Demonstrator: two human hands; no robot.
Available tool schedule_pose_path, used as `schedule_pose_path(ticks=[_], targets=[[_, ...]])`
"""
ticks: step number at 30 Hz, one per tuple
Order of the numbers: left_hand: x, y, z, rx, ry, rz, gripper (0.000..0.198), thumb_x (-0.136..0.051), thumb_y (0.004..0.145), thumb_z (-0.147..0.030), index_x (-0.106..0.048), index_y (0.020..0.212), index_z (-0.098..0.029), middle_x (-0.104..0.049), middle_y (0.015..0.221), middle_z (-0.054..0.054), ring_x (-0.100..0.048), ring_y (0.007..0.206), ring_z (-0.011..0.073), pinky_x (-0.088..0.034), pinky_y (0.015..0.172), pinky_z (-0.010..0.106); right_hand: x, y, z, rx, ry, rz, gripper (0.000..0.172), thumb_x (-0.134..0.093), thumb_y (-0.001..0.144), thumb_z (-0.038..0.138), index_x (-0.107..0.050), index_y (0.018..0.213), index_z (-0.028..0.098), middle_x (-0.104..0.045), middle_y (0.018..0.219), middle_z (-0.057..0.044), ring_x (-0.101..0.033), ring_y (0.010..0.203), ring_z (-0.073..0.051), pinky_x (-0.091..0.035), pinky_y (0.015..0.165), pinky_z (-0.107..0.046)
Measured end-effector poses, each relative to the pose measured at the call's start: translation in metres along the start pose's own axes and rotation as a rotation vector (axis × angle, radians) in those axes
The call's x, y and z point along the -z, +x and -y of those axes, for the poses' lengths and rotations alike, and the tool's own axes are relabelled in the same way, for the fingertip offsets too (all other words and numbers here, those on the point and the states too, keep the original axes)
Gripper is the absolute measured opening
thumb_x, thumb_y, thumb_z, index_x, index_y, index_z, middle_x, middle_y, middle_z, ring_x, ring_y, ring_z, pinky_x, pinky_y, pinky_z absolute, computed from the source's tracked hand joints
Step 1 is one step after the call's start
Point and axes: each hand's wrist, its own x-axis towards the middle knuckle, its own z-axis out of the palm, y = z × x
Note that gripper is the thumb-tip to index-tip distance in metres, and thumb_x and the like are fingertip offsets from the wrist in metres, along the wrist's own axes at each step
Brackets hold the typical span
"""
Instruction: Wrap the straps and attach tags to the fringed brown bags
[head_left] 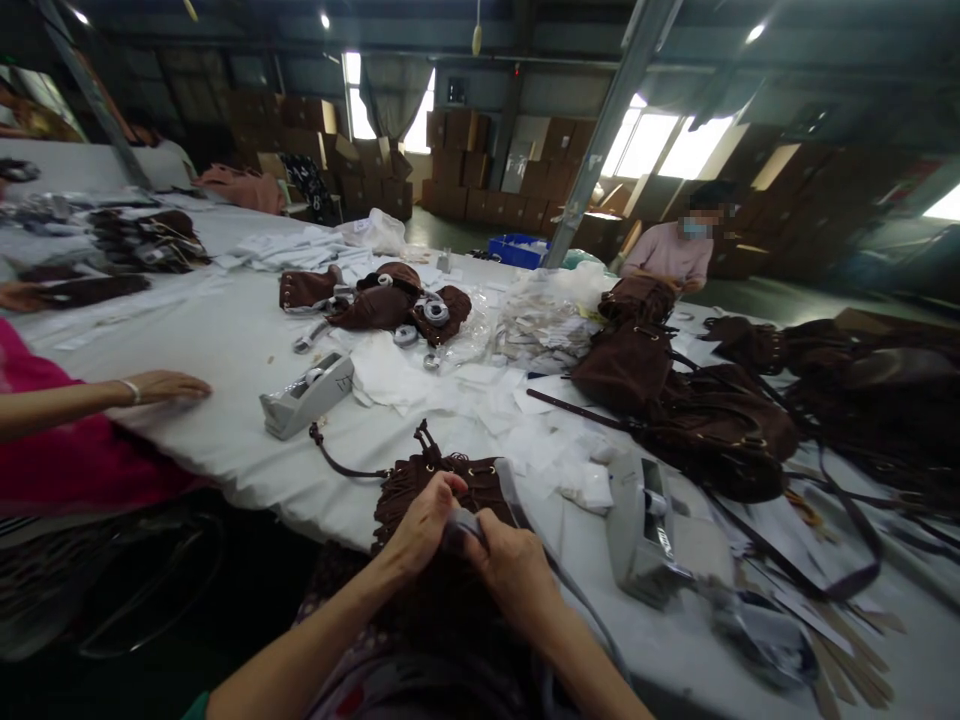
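Observation:
A dark brown fringed handbag (439,480) lies at the table's near edge, in front of my body. Its thin brown strap (345,468) trails off to the left, ending in a small knot. A grey-wrapped strap (512,490) rises from the bag's right side, and a grey length curves down past my right wrist. Above the bag my two hands meet at a grey-wrapped piece (463,524), apparently part of that strap. My left hand (426,522) is closed on it with the thumb on top. My right hand (516,562) grips it from the right; fingertips of both are partly hidden.
Tape dispensers stand left (307,395) and right (645,530) of the bag. White paper sheets (390,370) lie beyond it. Brown bags (675,400) are piled to the right. A co-worker's hand (169,385) rests on the table at left; another person (667,250) stands across.

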Motion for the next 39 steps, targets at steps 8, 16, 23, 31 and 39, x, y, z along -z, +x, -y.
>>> schedule_pose_path(ticks=[8, 16, 23, 31, 39], targets=[[-0.014, 0.017, -0.049, -0.220, -0.100, -0.203, 0.047, -0.049, 0.078, -0.067, -0.053, 0.078, -0.020, -0.037, 0.049, -0.007, -0.032, 0.043, 0.0094, -0.025, 0.044, 0.020, 0.048, 0.038, 0.024, 0.161, 0.054, 0.035, 0.025, -0.048, 0.091, 0.042, -0.057, 0.086, 0.020, -0.065, 0.074, -0.002, -0.061, 0.064, -0.016, -0.035, 0.056, -0.023], [-0.014, 0.021, -0.049, -0.052, -0.247, -0.190, 0.054, -0.045, 0.076, -0.072, -0.052, 0.084, -0.020, -0.047, 0.055, -0.005, -0.041, 0.046, 0.0090, -0.032, 0.043, 0.018, 0.033, 0.032, 0.025, 0.012, 0.041, -0.059, 0.013, -0.045, 0.087, 0.021, -0.056, 0.093, 0.018, -0.065, 0.067, -0.003, -0.061, 0.058, -0.018, -0.034, 0.052, -0.024], [-0.007, 0.019, -0.090, -0.237, -0.112, -0.017, 0.042, -0.063, 0.074, -0.059, -0.051, 0.079, -0.020, -0.037, 0.049, -0.008, -0.028, 0.039, 0.0055, -0.021, 0.039, 0.017, 0.074, 0.051, 0.039, 0.157, 0.042, -0.016, 0.025, -0.053, 0.085, 0.046, -0.056, 0.082, 0.021, -0.064, 0.066, 0.000, -0.057, 0.056, -0.016, -0.031, 0.051, -0.023], [-0.017, 0.019, -0.093, -0.265, -0.333, -0.100, 0.047, -0.049, 0.078, -0.068, -0.049, 0.087, -0.021, -0.040, 0.051, -0.008, -0.033, 0.042, 0.0076, -0.026, 0.040, 0.017, 0.068, 0.046, 0.046, 0.146, 0.094, -0.211, 0.033, -0.037, 0.093, 0.045, -0.051, 0.075, 0.021, -0.058, 0.056, 0.000, -0.052, 0.048, -0.013, -0.029, 0.048, -0.023], [0.000, 0.018, -0.118, -0.290, -0.015, 0.095, 0.045, -0.058, 0.076, -0.063, -0.055, 0.077, -0.018, -0.037, 0.049, -0.007, -0.029, 0.041, 0.0061, -0.021, 0.039, 0.017, 0.095, 0.061, 0.047, 0.295, 0.082, -0.047, 0.025, -0.058, 0.084, 0.045, -0.059, 0.083, 0.020, -0.065, 0.070, -0.001, -0.056, 0.059, -0.015, -0.035, 0.053, -0.024]])
